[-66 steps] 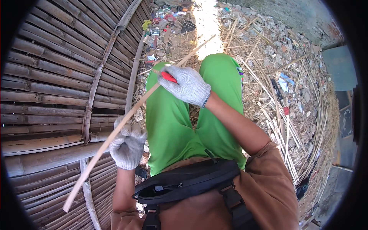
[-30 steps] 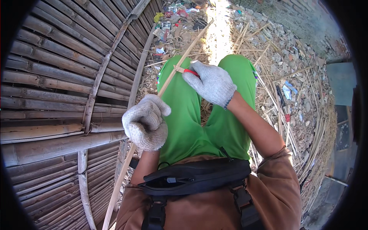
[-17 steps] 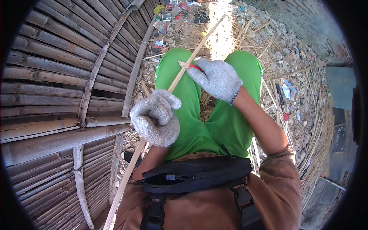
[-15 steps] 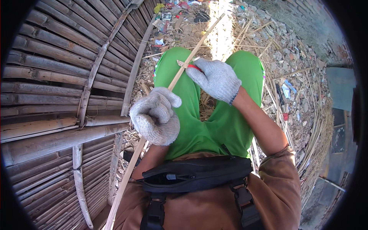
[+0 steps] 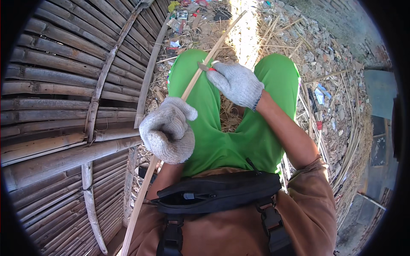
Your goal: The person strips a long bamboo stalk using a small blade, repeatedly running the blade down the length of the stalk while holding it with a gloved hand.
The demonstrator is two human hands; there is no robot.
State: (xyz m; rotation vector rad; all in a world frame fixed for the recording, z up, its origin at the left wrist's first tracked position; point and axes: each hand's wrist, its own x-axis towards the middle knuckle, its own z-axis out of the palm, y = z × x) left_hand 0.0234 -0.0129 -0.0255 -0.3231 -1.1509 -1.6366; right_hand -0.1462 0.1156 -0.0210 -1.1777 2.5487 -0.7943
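The left hand (image 5: 167,130) is clenching a pale strip (image 5: 194,82) slanting over the inner edge of the left knee (image 5: 181,70), while the right hand (image 5: 239,84) is grasping a knife (image 5: 203,66) across it, paring seemingly begun but unfinished.

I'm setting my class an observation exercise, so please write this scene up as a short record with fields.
Left hand: gloved, closed over the pale strip
Right hand: gloved, gripping a red-handled blade
Blade position: across the strip
Strip position: slanting from top centre to lower left
Clothing: green trousers, brown top, black waist bag
Person's left: slatted bamboo wall
Ground: straw and rubble
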